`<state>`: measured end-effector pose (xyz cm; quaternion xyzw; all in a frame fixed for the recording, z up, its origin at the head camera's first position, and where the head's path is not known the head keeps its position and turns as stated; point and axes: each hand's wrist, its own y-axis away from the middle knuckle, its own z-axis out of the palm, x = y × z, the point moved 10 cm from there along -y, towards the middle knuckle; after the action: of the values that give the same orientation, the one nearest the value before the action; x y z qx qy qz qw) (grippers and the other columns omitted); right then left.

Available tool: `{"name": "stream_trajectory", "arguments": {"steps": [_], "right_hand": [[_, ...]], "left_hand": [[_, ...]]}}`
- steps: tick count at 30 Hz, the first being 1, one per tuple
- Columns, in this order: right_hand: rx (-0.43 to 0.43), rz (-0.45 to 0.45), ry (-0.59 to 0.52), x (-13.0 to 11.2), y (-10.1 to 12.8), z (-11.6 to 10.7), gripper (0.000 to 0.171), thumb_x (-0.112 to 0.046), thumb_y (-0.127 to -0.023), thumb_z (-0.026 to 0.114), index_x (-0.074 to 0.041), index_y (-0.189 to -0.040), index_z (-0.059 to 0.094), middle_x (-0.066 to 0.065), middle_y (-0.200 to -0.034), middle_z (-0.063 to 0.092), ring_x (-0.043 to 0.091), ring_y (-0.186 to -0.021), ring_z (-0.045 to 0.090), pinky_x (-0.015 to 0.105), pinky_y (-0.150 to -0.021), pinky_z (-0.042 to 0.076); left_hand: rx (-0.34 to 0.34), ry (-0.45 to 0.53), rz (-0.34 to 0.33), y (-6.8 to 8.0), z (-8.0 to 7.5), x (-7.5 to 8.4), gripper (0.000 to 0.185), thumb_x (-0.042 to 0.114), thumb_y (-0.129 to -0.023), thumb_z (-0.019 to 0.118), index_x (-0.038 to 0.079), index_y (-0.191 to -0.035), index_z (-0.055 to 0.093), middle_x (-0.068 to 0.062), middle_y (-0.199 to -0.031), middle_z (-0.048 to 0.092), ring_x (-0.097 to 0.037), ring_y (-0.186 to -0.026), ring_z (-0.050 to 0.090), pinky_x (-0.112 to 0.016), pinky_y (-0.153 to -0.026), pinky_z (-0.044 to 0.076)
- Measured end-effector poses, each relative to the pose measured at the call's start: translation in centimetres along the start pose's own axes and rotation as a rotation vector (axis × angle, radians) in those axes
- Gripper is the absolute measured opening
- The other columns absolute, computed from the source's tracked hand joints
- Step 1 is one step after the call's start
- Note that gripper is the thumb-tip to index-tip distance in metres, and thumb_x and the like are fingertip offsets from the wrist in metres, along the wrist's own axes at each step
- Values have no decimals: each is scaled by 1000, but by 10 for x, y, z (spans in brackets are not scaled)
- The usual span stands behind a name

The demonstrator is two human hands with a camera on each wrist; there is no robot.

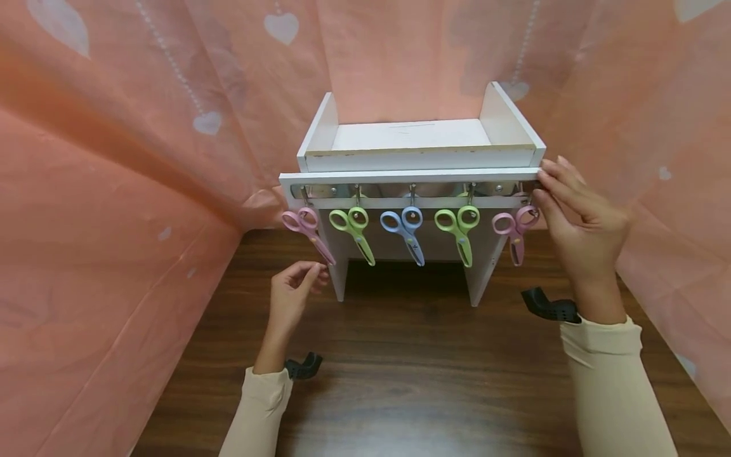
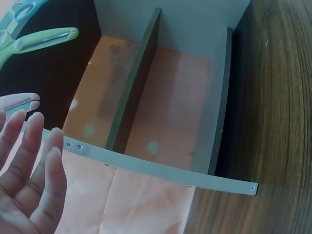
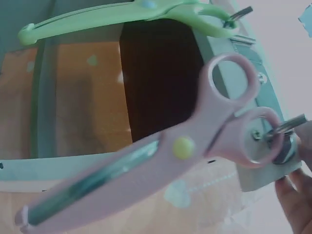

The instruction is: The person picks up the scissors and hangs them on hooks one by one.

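Observation:
A white shelf point(image 1: 411, 158) stands on a dark wooden table point(image 1: 400, 381). Under its front ledge a metal hook rail point(image 1: 394, 191) carries several scissors: pink point(image 1: 308, 228), green point(image 1: 354, 231), blue point(image 1: 407, 231), green point(image 1: 457, 231) and pink point(image 1: 514, 231). My left hand point(image 1: 305, 274) hovers just below the left pink pair's blade tip, fingers relaxed and holding nothing. In the left wrist view that hand point(image 2: 34, 161) is spread beside the pink tip point(image 2: 19, 101). My right hand point(image 1: 545, 190) touches the shelf's right end with straight fingers, thumb near the right pink pair's handle. That pair point(image 3: 185, 146) hangs on its hook point(image 3: 287, 124).
Pink cloth with white hearts point(image 1: 114, 190) walls in the table on the left, back and right. The shelf's legs point(image 2: 136, 83) stand close ahead of my left hand. Bare tabletop lies between my forearms.

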<state>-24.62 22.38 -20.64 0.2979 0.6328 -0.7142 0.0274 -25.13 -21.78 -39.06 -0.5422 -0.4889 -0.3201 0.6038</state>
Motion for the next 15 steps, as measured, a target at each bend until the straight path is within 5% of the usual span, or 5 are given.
{"name": "stream_trajectory", "arguments": {"steps": [7,15], "right_hand": [[16,-20,108,-24,5,-8,31,-16,-92,76,4,-116,73,20,-123,68,29,-126,62,41,-112,45],[-45,-77,219,-51,31,-10,49,-37,-97,69,3,-124,70,21,-124,68,35,-124,62,34,-111,46]], "left_hand": [[-10,-85,14,11,4,21,17,5,-101,63,-10,-102,73,-27,-90,72,-31,-78,72,-28,-66,61],[49,-259,184,24,-2,34,9,13,-97,71,9,-94,78,-7,-88,77,-15,-72,70,-17,-59,53]]}}
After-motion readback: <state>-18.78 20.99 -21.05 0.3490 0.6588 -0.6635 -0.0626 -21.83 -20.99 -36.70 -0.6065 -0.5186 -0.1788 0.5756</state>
